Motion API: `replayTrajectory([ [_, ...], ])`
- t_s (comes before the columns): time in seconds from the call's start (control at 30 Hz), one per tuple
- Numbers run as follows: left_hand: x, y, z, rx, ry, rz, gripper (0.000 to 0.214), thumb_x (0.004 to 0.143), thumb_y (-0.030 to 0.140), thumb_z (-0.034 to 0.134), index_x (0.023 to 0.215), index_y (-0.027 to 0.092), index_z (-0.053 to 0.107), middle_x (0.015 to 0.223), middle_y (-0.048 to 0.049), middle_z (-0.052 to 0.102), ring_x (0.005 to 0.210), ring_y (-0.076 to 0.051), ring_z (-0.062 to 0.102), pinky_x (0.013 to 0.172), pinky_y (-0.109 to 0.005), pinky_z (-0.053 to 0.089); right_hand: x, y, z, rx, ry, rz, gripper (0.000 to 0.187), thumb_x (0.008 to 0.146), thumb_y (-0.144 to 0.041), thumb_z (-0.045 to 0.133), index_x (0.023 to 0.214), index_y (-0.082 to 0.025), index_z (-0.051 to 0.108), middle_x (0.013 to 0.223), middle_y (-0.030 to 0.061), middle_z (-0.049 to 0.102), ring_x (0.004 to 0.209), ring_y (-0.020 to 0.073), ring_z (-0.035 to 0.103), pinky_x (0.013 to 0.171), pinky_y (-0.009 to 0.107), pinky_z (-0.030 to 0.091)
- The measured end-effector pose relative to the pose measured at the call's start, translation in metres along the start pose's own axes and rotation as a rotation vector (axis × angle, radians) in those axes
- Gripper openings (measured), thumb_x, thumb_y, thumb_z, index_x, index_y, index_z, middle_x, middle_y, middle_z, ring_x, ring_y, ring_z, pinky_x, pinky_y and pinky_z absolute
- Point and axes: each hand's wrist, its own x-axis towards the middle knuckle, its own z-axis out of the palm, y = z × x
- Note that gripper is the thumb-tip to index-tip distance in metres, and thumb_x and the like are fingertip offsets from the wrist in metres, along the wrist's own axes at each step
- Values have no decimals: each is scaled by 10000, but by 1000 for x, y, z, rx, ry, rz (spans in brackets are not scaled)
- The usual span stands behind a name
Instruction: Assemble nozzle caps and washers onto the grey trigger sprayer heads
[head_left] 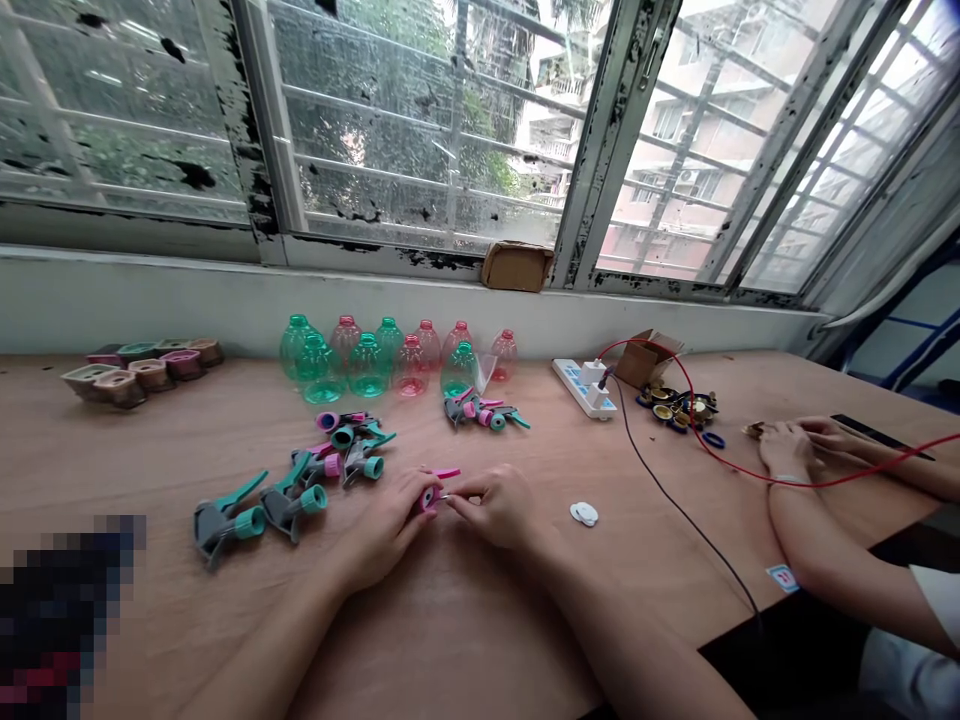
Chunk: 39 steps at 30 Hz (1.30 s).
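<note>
**Pink sprayer head held in both hands at table edge, 12 o'clock**

Work in hand: small assembly at the pink sprayer head (429,498), held just above the plywood table (450,610), right in front of the person. Its pink trigger (447,473) points approx 1 o'clock.

Grip: L hand (382,530) is narrow, fingers curled around the head. R hand (495,505) is also narrow, thumb and index pinch a thin silver pin (444,496) against the head. The pin is very small, so exact fit cannot be told.

Around: at 10 o'clock, near L hand, lie teal-and-grey sprayer heads (294,505), some w/ pink parts. Another small pile (480,408) is at 12 o'clock, in front of a row of green PET bottles (319,370) and pink PET bottles (411,368) along the wall under the window. Two white discs (583,514) are at 2 o'clock, just beyond R hand. A white power strip (583,388) is at 1 o'clock, w/ a black wire (682,530) running across the table at the R side. At 3 o'clock a co-worker's hands (795,445) work near small brass parts (679,408) and a red wire (750,472).
</note>
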Motion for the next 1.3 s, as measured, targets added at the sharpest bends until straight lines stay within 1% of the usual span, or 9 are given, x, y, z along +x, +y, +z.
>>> replayTrajectory([
  [0.1, 0, 1, -4, -19, 1, -29, 282, 914, 286, 452, 1171, 223, 549, 1266, -84, 571, 1171, -233, 517, 1016, -379, 421, 2, 5, 5, 161, 14, -34, 178, 861, -314, 604, 928, -297, 768, 843, -11, 764, 654, 123, 681, 590, 189, 411],
  [0.2, 0, 0, -6, -41, 27, -80, 336, 911, 315, 456, 1228, 220, 513, 1236, -82, 588, 1130, -231, 545, 989, -361, 440, 2, 5, 8, 201, 61, -59, 189, 874, -329, 597, 903, -267, 773, 819, -9, 763, 636, 113, 672, 592, 185, 413],
  [0.4, 0, 0, -3, -78, 101, -124, 315, 914, 361, 451, 1178, 209, 532, 1139, -77, 625, 1047, -235, 583, 936, -351, 464, -1, -1, 10, 43, 163, -122, 223, 912, -350, 551, 909, -260, 756, 794, 0, 747, 681, 116, 654, 646, 208, 402],
  [0.63, 2, 1, 1, -108, 176, -176, 318, 900, 363, 466, 1159, 186, 514, 1077, -79, 632, 1021, -236, 582, 926, -376, 464, -1, 1, 11, -159, 219, -232, 286, 952, -331, 475, 868, -239, 732, 779, 25, 724, 696, 131, 606, 690, 247, 381],
  [0.8, 0, 4, 4, -180, 181, -210, 306, 887, 382, 500, 1136, 204, 502, 1096, -70, 597, 1008, -223, 574, 783, -314, 523, -1, 0, 4, -221, 238, -201, 283, 959, -313, 458, 861, -242, 715, 753, 13, 708, 708, 128, 597, 668, 250, 345],
  [0.87, 0, 5, 5, -159, 170, -200, 285, 889, 371, 499, 1124, 209, 510, 1043, -57, 606, 957, -212, 586, 766, -310, 524, -2, -2, 3, -266, 230, -188, 282, 956, -315, 462, 831, -242, 704, 742, 11, 704, 711, 131, 595, 647, 256, 328],
  [0.97, 1, 5, 6, -37, 173, -184, 238, 897, 339, 484, 1096, 216, 526, 987, -44, 617, 908, -209, 589, 824, -348, 502, -2, -11, 5, -348, 194, -145, 290, 953, -315, 465, 775, -229, 678, 740, 18, 703, 723, 141, 604, 614, 264, 311],
  [1.13, 4, -1, 10, 146, 148, -117, 206, 878, 247, 470, 1064, 211, 549, 1058, -78, 608, 1021, -255, 553, 904, -406, 456, -2, -20, 8, -411, 88, -13, 250, 937, -316, 484, 802, -249, 684, 766, 19, 723, 674, 148, 634, 546, 262, 292],
  [1.3, 4, -1, 6, 92, 48, -19, 206, 887, 249, 453, 1050, 234, 579, 1102, -64, 612, 1093, -246, 530, 949, -387, 436, -2, -9, 5, -302, -27, -46, 224, 905, -362, 532, 839, -296, 735, 815, 0, 754, 687, 155, 671, 566, 239, 340],
])
